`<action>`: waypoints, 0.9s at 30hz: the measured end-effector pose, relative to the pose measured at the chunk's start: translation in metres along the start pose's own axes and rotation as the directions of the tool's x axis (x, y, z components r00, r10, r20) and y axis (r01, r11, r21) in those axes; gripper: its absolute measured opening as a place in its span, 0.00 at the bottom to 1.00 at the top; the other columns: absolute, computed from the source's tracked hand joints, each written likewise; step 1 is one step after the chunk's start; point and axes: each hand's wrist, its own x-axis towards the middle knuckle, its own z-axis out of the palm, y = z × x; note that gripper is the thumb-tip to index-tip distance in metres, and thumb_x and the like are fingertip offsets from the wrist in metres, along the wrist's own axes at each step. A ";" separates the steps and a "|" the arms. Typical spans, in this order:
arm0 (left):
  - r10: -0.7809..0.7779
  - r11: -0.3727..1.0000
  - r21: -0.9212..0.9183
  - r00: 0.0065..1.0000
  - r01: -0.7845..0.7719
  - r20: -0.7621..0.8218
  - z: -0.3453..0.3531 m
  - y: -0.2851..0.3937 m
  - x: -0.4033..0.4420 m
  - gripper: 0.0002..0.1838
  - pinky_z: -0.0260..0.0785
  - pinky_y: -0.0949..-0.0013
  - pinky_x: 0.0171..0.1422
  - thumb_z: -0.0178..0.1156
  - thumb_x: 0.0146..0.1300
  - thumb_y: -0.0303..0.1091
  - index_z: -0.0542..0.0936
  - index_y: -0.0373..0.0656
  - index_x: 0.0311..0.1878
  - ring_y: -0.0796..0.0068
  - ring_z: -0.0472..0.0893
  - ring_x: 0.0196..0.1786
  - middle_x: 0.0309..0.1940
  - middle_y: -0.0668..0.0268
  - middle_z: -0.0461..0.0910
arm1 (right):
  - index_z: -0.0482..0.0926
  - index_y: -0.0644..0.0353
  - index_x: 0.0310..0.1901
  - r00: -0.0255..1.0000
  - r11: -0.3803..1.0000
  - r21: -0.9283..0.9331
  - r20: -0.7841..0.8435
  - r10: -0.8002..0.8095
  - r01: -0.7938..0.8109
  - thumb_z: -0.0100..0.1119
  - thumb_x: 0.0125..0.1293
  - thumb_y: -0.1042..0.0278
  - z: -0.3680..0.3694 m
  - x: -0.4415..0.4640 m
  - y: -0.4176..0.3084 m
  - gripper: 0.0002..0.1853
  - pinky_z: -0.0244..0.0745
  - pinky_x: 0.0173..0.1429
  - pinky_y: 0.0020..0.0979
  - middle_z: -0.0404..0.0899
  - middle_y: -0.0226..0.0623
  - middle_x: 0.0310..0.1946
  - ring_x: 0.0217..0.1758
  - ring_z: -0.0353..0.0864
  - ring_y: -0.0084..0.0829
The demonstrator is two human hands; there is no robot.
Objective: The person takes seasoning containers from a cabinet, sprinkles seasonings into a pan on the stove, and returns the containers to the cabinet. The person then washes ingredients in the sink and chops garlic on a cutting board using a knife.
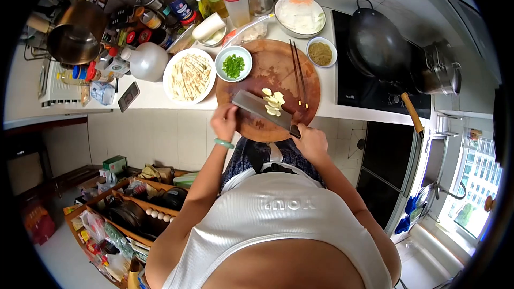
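My right hand is wrapped around the dark handle of a cleaver, whose broad blade lies slantwise low over the round wooden chopping board. At the blade's far left end are the curled fingers of my left hand, closed at its corner; a green bangle circles that wrist. Pale garlic slices are bunched along the blade; whether all rest on it or some on the board, I cannot tell. Farther up the board stand a bowl of chopped green onion and a pair of chopsticks.
A plate of pale cut strips is left of the board. To its right are a small bowl of brown powder and a wok on the black stove. Bottles and jars crowd the back left. A phone lies near the counter edge.
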 end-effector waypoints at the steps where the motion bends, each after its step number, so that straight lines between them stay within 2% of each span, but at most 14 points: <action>1: -0.205 0.977 -0.063 0.979 0.205 -0.006 -0.013 0.005 0.005 0.04 0.73 0.70 0.39 0.64 0.61 0.29 0.84 0.39 0.36 0.72 0.80 0.34 0.32 0.63 0.82 | 0.77 0.57 0.34 1.000 0.997 -0.079 0.003 -0.015 0.015 0.64 0.58 0.56 0.000 -0.001 0.005 0.13 0.76 0.37 0.45 0.80 0.46 0.25 0.33 0.82 0.48; 2: -0.234 0.971 -0.061 0.972 0.233 -0.010 -0.022 0.012 0.014 0.05 0.73 0.72 0.37 0.64 0.63 0.30 0.84 0.39 0.37 0.76 0.80 0.35 0.33 0.66 0.82 | 0.77 0.57 0.34 1.000 0.997 -0.076 -0.001 -0.007 0.007 0.64 0.58 0.56 0.003 0.000 0.011 0.13 0.76 0.37 0.45 0.80 0.46 0.25 0.33 0.82 0.48; 4: -0.112 0.979 -0.148 0.974 0.142 0.197 -0.031 0.047 0.033 0.04 0.71 0.72 0.36 0.64 0.61 0.29 0.84 0.39 0.35 0.75 0.79 0.33 0.32 0.65 0.82 | 0.74 0.57 0.31 0.977 0.972 -0.153 -0.089 -0.196 0.181 0.64 0.57 0.56 0.010 0.004 0.022 0.14 0.76 0.35 0.44 0.79 0.43 0.25 0.31 0.82 0.46; 6: 0.084 0.982 -0.187 0.814 0.032 0.574 -0.026 0.064 0.044 0.03 0.71 0.72 0.36 0.66 0.58 0.27 0.84 0.38 0.33 0.72 0.79 0.32 0.31 0.63 0.82 | 0.73 0.57 0.31 0.969 0.960 -0.185 -0.089 -0.229 0.210 0.65 0.56 0.58 0.011 0.007 0.022 0.13 0.76 0.34 0.43 0.79 0.41 0.24 0.30 0.81 0.45; 7: 0.158 0.986 -0.148 0.746 -0.080 0.647 -0.018 0.069 0.044 0.03 0.72 0.70 0.37 0.67 0.53 0.26 0.85 0.39 0.31 0.66 0.81 0.32 0.31 0.61 0.82 | 0.72 0.56 0.31 0.961 0.946 -0.221 -0.086 -0.263 0.239 0.65 0.55 0.59 0.010 0.008 0.021 0.13 0.76 0.33 0.42 0.78 0.40 0.24 0.29 0.81 0.43; 8: 0.160 0.986 -0.146 0.748 -0.084 0.644 -0.010 0.069 0.043 0.03 0.72 0.70 0.37 0.67 0.53 0.26 0.85 0.39 0.31 0.66 0.81 0.32 0.31 0.61 0.82 | 0.72 0.56 0.31 0.959 0.944 -0.221 -0.089 -0.268 0.243 0.65 0.55 0.59 0.009 0.008 0.020 0.13 0.76 0.33 0.42 0.78 0.40 0.24 0.29 0.81 0.43; 10: 0.182 0.974 -0.063 0.578 -0.219 0.795 0.005 0.065 0.040 0.04 0.73 0.66 0.38 0.67 0.51 0.27 0.85 0.42 0.31 0.61 0.82 0.34 0.32 0.62 0.83 | 0.74 0.57 0.33 0.952 0.916 -0.291 -0.048 -0.301 0.275 0.69 0.51 0.60 0.005 0.007 0.016 0.15 0.78 0.36 0.38 0.80 0.38 0.24 0.31 0.83 0.39; 14: 0.182 0.977 -0.076 0.590 -0.200 0.786 0.029 0.059 0.042 0.04 0.73 0.63 0.39 0.66 0.50 0.27 0.85 0.44 0.30 0.59 0.82 0.35 0.32 0.63 0.83 | 0.74 0.57 0.32 0.948 0.914 -0.301 -0.077 -0.307 0.272 0.69 0.51 0.60 0.012 0.006 0.019 0.14 0.78 0.36 0.37 0.80 0.37 0.24 0.30 0.83 0.39; 16: 0.244 0.949 -0.063 0.598 -0.308 0.764 0.043 0.048 0.045 0.04 0.73 0.63 0.40 0.66 0.50 0.27 0.86 0.44 0.30 0.59 0.82 0.34 0.32 0.63 0.83 | 0.75 0.57 0.33 0.953 0.917 -0.291 -0.051 -0.299 0.272 0.69 0.51 0.60 0.012 0.005 0.017 0.14 0.78 0.36 0.37 0.81 0.38 0.25 0.31 0.83 0.38; 18: 0.183 0.960 -0.013 0.593 -0.280 0.784 0.045 0.048 0.048 0.04 0.73 0.62 0.40 0.67 0.50 0.27 0.86 0.44 0.31 0.57 0.82 0.35 0.33 0.61 0.83 | 0.75 0.57 0.33 0.957 0.921 -0.282 -0.031 -0.288 0.268 0.69 0.51 0.60 0.012 0.004 0.016 0.14 0.78 0.36 0.37 0.81 0.38 0.25 0.31 0.84 0.38; 20: 0.170 0.976 -0.028 0.665 -0.218 0.727 0.042 0.052 0.048 0.05 0.73 0.63 0.40 0.68 0.49 0.27 0.86 0.44 0.31 0.59 0.82 0.34 0.31 0.61 0.84 | 0.75 0.57 0.33 0.963 0.927 -0.275 -0.015 -0.269 0.255 0.68 0.51 0.60 0.012 0.004 0.016 0.14 0.78 0.36 0.37 0.81 0.38 0.25 0.31 0.84 0.38; 21: 0.175 0.975 -0.033 0.660 -0.222 0.730 0.036 0.060 0.050 0.05 0.73 0.63 0.40 0.68 0.49 0.27 0.86 0.44 0.31 0.59 0.82 0.34 0.31 0.61 0.84 | 0.75 0.57 0.32 0.964 0.927 -0.277 -0.016 -0.267 0.252 0.68 0.51 0.60 0.013 0.003 0.016 0.13 0.78 0.36 0.37 0.81 0.39 0.25 0.31 0.84 0.38; 23: 0.086 0.996 -0.069 0.509 -0.054 0.856 0.024 0.073 0.051 0.05 0.73 0.65 0.40 0.69 0.48 0.27 0.86 0.43 0.31 0.61 0.82 0.33 0.29 0.62 0.83 | 0.75 0.57 0.32 0.965 0.929 -0.279 -0.019 -0.260 0.245 0.68 0.51 0.61 0.016 0.004 0.019 0.13 0.78 0.35 0.37 0.82 0.39 0.25 0.31 0.84 0.38; 27: 0.145 0.988 -0.092 0.510 -0.127 0.848 0.034 0.075 0.038 0.04 0.74 0.66 0.41 0.68 0.48 0.27 0.87 0.44 0.30 0.63 0.82 0.33 0.29 0.63 0.84 | 0.73 0.56 0.32 0.954 0.913 -0.310 -0.048 -0.295 0.266 0.67 0.53 0.58 0.022 0.004 0.020 0.14 0.77 0.32 0.38 0.80 0.37 0.23 0.27 0.82 0.40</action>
